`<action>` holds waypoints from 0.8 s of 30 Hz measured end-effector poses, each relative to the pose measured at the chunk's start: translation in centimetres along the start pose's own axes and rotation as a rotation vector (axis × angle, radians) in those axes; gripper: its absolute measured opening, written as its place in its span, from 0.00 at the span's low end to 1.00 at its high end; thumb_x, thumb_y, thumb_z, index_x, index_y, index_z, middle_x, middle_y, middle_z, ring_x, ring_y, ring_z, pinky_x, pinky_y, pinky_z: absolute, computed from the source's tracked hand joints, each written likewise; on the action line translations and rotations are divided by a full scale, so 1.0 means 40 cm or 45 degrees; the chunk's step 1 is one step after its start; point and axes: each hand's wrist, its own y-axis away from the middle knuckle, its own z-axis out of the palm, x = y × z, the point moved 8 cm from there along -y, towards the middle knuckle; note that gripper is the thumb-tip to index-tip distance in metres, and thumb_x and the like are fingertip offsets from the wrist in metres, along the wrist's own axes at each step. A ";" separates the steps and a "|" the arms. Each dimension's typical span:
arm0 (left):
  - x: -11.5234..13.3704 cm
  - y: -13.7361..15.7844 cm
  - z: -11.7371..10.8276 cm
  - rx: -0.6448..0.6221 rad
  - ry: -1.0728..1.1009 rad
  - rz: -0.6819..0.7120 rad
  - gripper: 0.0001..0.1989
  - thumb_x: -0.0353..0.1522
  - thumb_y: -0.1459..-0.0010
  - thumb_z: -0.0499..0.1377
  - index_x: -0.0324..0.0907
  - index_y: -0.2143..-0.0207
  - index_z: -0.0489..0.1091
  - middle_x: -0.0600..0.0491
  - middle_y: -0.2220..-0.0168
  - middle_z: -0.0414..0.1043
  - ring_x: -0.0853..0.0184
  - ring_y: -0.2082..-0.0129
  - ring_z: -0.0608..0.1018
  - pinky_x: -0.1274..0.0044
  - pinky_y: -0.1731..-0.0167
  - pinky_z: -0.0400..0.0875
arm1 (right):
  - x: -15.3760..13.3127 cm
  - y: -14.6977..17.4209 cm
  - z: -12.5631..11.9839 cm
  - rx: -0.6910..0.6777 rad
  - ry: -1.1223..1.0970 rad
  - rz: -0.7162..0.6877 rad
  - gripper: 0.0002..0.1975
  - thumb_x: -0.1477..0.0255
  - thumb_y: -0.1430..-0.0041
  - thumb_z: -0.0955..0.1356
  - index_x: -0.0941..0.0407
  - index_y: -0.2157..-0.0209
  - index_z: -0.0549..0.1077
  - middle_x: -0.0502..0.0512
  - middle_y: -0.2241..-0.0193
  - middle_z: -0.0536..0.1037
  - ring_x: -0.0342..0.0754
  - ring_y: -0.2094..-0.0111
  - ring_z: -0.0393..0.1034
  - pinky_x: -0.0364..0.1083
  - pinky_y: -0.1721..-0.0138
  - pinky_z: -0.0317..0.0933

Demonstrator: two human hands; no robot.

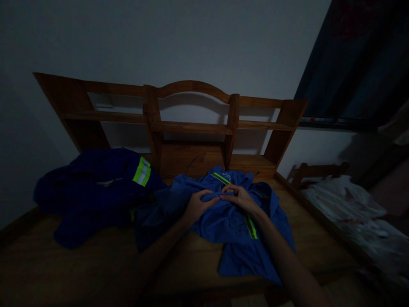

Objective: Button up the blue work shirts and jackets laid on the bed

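Observation:
A lighter blue work jacket (204, 221) with yellow-green reflective strips lies rumpled on the wooden desk (179, 264). Both hands are on it, close together near its middle. Between thumb and fingers, my left hand (198, 207) pinches a fold of the cloth. My right hand (239, 198) grips the same fold just to the right, its fingers curled and partly hidden by the fabric. Pale lettering shows on the jacket beyond the right hand. To the left, touching or nearly touching it, lies a heaped dark blue garment (92, 187) with a yellow-green and silver band.
A wooden shelf unit (191, 127) stands along the back of the desk against the wall. Beyond the desk's right edge are white plastic bags (348, 200) and a wooden chair back (319, 170). A dark window (351, 64) is at upper right. The room is dim.

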 end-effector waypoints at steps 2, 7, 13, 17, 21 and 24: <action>0.002 0.000 0.000 -0.002 -0.021 0.019 0.14 0.40 0.53 0.62 0.40 0.66 0.74 0.54 0.67 0.76 0.64 0.64 0.77 0.76 0.62 0.70 | -0.003 0.001 0.000 -0.003 0.019 -0.006 0.15 0.62 0.55 0.72 0.57 0.68 0.72 0.49 0.68 0.72 0.45 0.66 0.66 0.42 0.63 0.59; 0.017 0.005 -0.002 0.027 -0.078 0.108 0.13 0.39 0.52 0.62 0.40 0.67 0.74 0.54 0.68 0.76 0.64 0.65 0.77 0.77 0.61 0.69 | -0.008 0.002 -0.001 -0.004 0.016 -0.024 0.15 0.62 0.54 0.72 0.57 0.68 0.73 0.49 0.69 0.73 0.44 0.66 0.67 0.42 0.63 0.59; 0.016 0.007 -0.001 0.043 -0.076 0.112 0.12 0.39 0.51 0.61 0.40 0.67 0.74 0.54 0.67 0.76 0.65 0.65 0.76 0.77 0.62 0.69 | -0.009 -0.002 -0.003 0.003 0.073 -0.061 0.13 0.63 0.52 0.71 0.57 0.67 0.73 0.50 0.67 0.73 0.45 0.64 0.66 0.43 0.61 0.59; 0.013 0.007 0.003 0.050 -0.074 0.083 0.12 0.38 0.51 0.61 0.40 0.66 0.74 0.54 0.68 0.76 0.66 0.66 0.76 0.77 0.63 0.69 | -0.005 -0.005 -0.005 0.024 0.090 -0.075 0.14 0.63 0.53 0.72 0.57 0.67 0.73 0.51 0.68 0.73 0.45 0.64 0.66 0.43 0.61 0.58; 0.012 0.010 0.005 0.080 -0.043 0.084 0.11 0.38 0.50 0.60 0.40 0.66 0.73 0.56 0.68 0.75 0.67 0.66 0.76 0.79 0.63 0.68 | 0.004 -0.004 -0.004 0.052 0.066 -0.027 0.16 0.61 0.55 0.72 0.57 0.67 0.73 0.50 0.69 0.72 0.45 0.66 0.65 0.41 0.66 0.59; 0.008 0.010 0.000 0.142 -0.070 0.069 0.10 0.36 0.50 0.60 0.40 0.67 0.72 0.56 0.69 0.75 0.67 0.66 0.76 0.78 0.62 0.68 | -0.001 0.000 0.000 0.041 0.096 -0.040 0.16 0.61 0.56 0.73 0.57 0.67 0.72 0.48 0.72 0.70 0.43 0.69 0.64 0.40 0.69 0.58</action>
